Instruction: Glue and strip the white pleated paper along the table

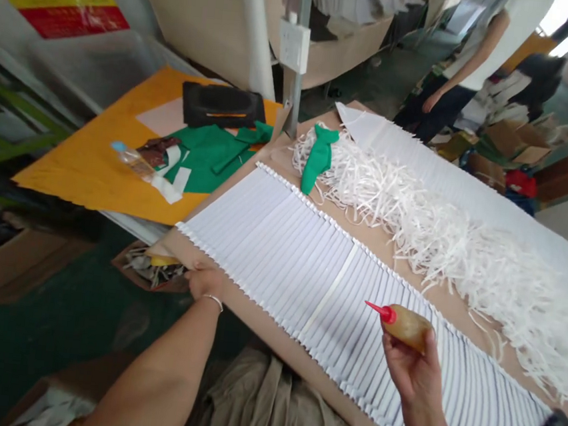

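Note:
My right hand (414,369) is closed around a squeeze glue bottle (406,326) with a yellowish-brown body. Its red pointed nozzle faces left, above a long row of overlapping white paper strips (271,238). One narrow cream strip (331,284) lies across that row. At the near left edge of the cardboard-covered table (250,303), my left hand (206,282) is curled against the edge, its fingertips partly hidden.
Loose curly white paper strips (442,235) are heaped behind the row, with a green cloth (318,157) on their left end. White sheets (386,139) lie beyond. A yellow-covered table (92,168) holds a plastic bottle (131,160). Another person (472,64) stands at the back.

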Demonstrator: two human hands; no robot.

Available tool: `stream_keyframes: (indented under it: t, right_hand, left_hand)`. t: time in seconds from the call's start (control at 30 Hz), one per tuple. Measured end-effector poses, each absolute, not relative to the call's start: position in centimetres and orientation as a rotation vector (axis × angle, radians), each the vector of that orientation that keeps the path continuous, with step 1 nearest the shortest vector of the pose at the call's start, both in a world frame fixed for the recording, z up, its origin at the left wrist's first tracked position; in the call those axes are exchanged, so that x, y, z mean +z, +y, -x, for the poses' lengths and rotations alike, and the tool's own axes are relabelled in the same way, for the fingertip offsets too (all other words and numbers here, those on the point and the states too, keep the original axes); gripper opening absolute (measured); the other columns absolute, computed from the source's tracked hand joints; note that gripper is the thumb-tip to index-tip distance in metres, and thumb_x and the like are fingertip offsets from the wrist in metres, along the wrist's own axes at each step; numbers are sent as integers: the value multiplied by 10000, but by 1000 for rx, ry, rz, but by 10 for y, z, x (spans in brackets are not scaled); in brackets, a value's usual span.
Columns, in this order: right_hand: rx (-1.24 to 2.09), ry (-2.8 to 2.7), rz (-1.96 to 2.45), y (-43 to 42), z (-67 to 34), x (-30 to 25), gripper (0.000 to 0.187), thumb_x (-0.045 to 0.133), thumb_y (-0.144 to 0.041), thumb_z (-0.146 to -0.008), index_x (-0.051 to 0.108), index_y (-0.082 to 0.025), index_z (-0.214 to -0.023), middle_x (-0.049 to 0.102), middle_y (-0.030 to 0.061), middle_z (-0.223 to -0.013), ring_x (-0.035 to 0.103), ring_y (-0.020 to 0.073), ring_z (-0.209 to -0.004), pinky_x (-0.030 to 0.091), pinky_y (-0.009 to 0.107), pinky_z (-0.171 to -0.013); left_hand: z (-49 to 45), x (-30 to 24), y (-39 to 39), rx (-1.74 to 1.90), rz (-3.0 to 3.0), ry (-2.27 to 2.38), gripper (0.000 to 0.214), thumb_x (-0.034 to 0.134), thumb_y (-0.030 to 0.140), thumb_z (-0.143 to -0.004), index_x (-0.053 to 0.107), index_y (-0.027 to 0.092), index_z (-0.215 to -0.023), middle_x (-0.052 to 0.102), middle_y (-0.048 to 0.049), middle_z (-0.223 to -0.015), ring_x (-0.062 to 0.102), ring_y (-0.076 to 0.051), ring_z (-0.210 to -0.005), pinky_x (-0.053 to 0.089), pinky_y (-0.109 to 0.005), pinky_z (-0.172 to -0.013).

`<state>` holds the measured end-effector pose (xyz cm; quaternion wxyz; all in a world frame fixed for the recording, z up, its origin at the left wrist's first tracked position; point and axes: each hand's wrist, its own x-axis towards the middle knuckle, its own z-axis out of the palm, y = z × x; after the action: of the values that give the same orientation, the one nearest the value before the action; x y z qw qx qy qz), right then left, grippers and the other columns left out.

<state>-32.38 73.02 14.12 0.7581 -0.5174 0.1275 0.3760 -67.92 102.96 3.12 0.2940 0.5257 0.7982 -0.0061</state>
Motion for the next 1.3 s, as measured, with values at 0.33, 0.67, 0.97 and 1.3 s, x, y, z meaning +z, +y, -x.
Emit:
stream_keyframes:
  t: [0.33, 0.67, 0.97, 1.3]
  right_hand:
    - [886, -69, 1237, 834, 293, 130, 469, 838, -440, -762, 683, -228, -1150, 735, 51, -1176, 712, 210, -1085, 622, 398, -888]
    - [769, -377, 1323, 949, 265, 96, 542, 875, -355, -713, 607, -210, -1160, 715, 30, -1084, 726, 182, -920, 624, 495, -883]
    - [687, -447, 1442, 1000, 242, 68, 537, 860, -390, -708, 537, -234, -1108, 667, -1, -1056, 704, 166, -896, 638, 463, -815]
    - [616, -517, 1544, 1017, 238, 51, 595, 871, -451, -653, 525, -263, -1099, 636, 5, -1087, 693, 201, -920, 643, 487, -754]
  left_hand:
    - [684, -6, 1038, 225, -943, 2533, 571, 200, 353, -1057, 476, -93, -1285, 645, -349, -1082, 670, -377, -1007, 490, -436, -729]
    - [686, -19, 1040, 203, -826, 2620, 626, 157, 457, -1059, 509, -13, -1276, 656, -292, -1071, 661, -399, -1029, 497, -479, -770]
    - [685, -13, 1039, 142, -851, 2571, 638, 81, 454, -1086, 441, -51, -1233, 601, -322, -1230, 618, -381, -1146, 461, -448, -862]
    - [685, -26, 1043, 232, -793, 2740, 586, 221, 437, -1073, 595, -2, -1181, 685, -315, -1154, 687, -409, -1117, 533, -500, -914]
